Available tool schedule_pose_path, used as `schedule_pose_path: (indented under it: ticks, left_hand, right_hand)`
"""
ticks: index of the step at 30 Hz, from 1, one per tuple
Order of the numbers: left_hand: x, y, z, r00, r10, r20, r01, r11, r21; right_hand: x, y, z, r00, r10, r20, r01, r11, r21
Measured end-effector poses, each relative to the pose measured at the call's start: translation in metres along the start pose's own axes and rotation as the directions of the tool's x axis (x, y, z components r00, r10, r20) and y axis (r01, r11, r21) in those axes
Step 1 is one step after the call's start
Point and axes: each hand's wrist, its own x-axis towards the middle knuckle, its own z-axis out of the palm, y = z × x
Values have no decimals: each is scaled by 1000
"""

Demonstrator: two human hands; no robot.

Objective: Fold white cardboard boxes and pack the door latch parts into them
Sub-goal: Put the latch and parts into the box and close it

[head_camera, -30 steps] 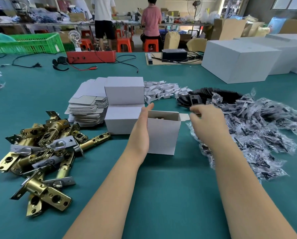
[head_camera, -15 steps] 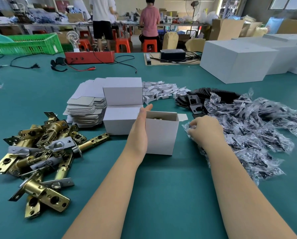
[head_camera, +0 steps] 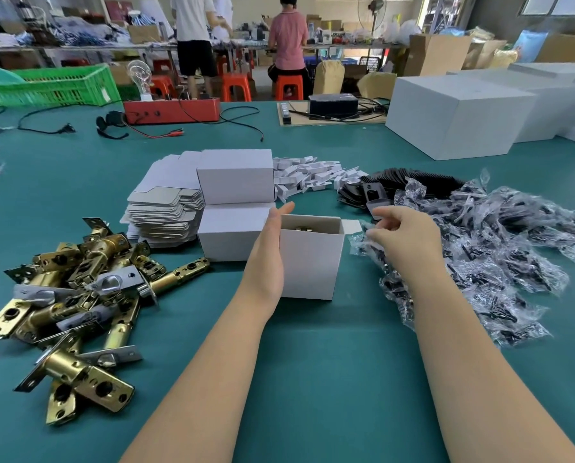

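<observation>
One box: open box point(head_camera: 307, 260) stands upright on the mat point(head_camera: 312, 379), flaps up, mid-table between your hands; something brass shows just inside the rim.
Left hand: left hand point(head_camera: 268, 252) lies flat against the box's left wall, fingers straight and together, thumb side up. It steadies, it does not grip.
Right hand: right hand point(head_camera: 404, 233) hovers just right of the box over the near edge of the bags point(head_camera: 499, 248), fingers loosely curled toward a bag; I cannot tell whether it pinches one yet.
Box handling: thin white card, light and easy to dent or tip. Brace a wall as you do now, take hold at the folded corners, not mid-panel.
Bag handling: clear crinkly film with small dark hardware inside, likely slick and floppy. Pinch a film corner (the pile overlaps, so expect a neighbour to drag along).
Latch handling: latches point(head_camera: 75, 295) left of the box are brass and steel, surely heavy and rigid with sharp plate edges. Take one by the barrel and lower it in; dropped, it could burst the bottom.
Looks: box plain white outside, unprinted, side tab sticking out right.
Stock: flat blanks point(head_camera: 164, 208) and two closed boxes point(head_camera: 236, 202) sit just behind.
Stage: my read, one latch in, bag next, flaps not yet closed.
</observation>
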Motion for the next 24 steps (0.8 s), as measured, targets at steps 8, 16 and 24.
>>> schedule_pose_path:
  ticks: [8, 16, 24]
  left_hand:
    - [0, 0, -1, 1000, 1, -2, -1, 1000, 24]
    - [1, -1, -1, 1000, -10, -9, 10, 1000, 30]
    - [2, -1, 0, 999, -6, -33, 7, 999, 32]
  right_hand:
    - [3, -4, 7, 972, 57, 230, 39, 919, -393]
    - [-13, -25, -2, 989, -102, -103, 127, 951, 282]
    - [-39, -59, -2, 920, -325, -221, 391, 698, 600]
